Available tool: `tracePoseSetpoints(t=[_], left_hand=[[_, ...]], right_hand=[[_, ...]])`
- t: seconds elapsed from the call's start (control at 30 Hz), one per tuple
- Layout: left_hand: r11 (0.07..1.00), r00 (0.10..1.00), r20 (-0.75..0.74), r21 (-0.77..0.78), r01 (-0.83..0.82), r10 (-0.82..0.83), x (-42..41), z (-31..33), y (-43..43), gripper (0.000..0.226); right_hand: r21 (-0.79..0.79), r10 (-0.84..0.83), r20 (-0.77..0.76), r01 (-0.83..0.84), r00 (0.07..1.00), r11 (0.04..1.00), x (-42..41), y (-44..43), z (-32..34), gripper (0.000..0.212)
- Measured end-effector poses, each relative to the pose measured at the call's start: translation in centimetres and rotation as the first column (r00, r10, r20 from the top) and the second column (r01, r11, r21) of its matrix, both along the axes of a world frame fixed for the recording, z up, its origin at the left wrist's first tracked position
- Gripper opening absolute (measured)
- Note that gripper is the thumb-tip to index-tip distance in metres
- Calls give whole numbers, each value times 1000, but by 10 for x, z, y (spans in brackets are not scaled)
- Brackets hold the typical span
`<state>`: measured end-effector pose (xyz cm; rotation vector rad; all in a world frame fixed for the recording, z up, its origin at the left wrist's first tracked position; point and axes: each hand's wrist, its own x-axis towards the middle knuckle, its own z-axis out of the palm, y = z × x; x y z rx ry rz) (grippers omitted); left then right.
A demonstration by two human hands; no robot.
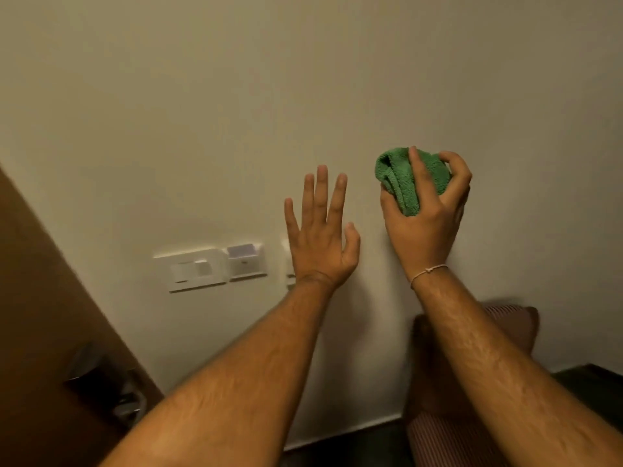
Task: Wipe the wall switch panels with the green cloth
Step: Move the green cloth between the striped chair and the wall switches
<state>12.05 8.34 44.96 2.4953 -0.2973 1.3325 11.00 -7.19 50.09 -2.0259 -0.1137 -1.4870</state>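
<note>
A bunched green cloth [409,178] is gripped in my right hand [426,217], raised in front of the bare cream wall, up and to the right of the panels. My left hand [320,230] is spread flat with fingers apart and holds nothing. It covers most of a third white panel [289,264], of which only the left edge shows. To its left on the wall sit a wide white switch panel [192,271] and a smaller white card-holder panel [246,261], side by side.
A brown wooden door [43,325] with a dark metal handle [111,382] fills the lower left. A striped, reddish armchair [472,426] stands against the wall at lower right, beside a dark surface [593,375]. A white skirting board [344,429] runs along the floor.
</note>
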Motion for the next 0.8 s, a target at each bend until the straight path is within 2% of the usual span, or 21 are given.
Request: tracePoseSetpoints(t=[0.17,0.3,0.43,0.5,0.57,0.67,0.7,0.8], left_hand=[[993,956,-280,53,107,-88,-24,-132,-73,83],[977,865,-475,50,208,-160,-60,-238,-113,78],[970,773,-620,73,231,-137,-82,-313,-147,78],[976,734,-672,78,203,-98,-86,-340,-159,77],[978,703,-708,91,187,-68,-93,-372,-169,77],[976,658,-752,117,183,-33,-104,-411,-174,76],[975,650,-759,119,185,-31,-107,-421,-173,76],[978,629,-778,119,170,-15,-106,-444,-167,74]], right_hand=[[-40,-107,-225,101,968,994,-11,-96,-107,60],[-71,-111,-483,87,868,994,-26,-164,-229,62],[-113,-179,-706,141,686,984,-44,-207,-354,64],[-82,-142,-788,127,599,989,-53,-219,-410,62],[-34,-94,-841,122,533,992,-57,-233,-466,59],[-135,-151,-944,73,293,988,-64,-248,-541,61],[-140,-149,-959,54,241,989,-66,-251,-561,62],[-71,-73,-986,23,150,997,-63,-254,-608,58]])
